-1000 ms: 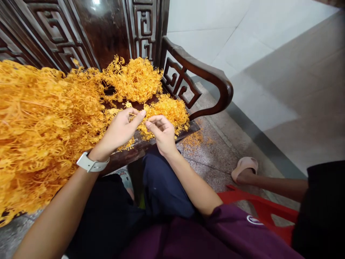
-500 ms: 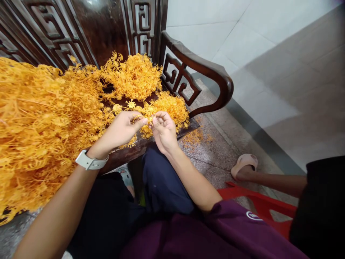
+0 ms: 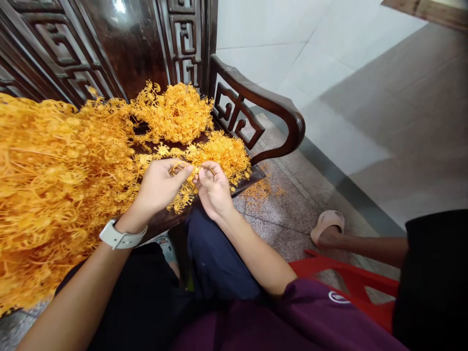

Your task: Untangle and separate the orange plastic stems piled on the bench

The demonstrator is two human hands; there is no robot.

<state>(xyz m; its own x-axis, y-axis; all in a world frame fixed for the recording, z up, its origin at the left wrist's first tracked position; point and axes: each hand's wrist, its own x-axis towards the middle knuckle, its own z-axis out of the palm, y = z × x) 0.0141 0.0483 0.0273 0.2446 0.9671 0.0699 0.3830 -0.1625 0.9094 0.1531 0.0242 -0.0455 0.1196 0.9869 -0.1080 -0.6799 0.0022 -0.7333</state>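
Pinched at the fingertips, left hand and right hand share one yellow-orange plastic sprig, best steadied lightly near the wooden bench's front edge

Forearms angled inward, the left hand and right hand hold pinching poses just beside each other.

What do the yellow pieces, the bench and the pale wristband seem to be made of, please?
Yellow pieces: probably matte moulded plastic, with thin, repeated branching shapes.
Bench: likely dark wood, glossy as if varnished, with bright reflections.
Pale wristband: perhaps silicone or rubber, smooth and plain, with a supple curve.
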